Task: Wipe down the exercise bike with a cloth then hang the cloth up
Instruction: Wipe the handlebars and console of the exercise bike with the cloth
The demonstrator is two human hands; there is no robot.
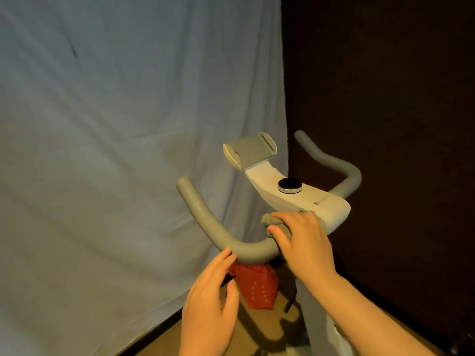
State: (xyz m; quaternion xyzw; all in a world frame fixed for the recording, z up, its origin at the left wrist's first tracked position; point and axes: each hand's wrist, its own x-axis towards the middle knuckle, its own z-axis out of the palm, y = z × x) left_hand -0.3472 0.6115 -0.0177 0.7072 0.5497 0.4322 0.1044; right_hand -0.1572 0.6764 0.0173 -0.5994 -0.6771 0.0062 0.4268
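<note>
Down low, the left hand [209,301] reaches open under the grey foam handlebar [205,222] toward the soft red dotted cloth [257,286] (light, floppy, easy to pinch), while the right hand [303,242] grips the bar.

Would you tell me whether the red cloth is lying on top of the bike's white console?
No, the red cloth hangs below the left handlebar, beside the left hand, away from the console.
</note>
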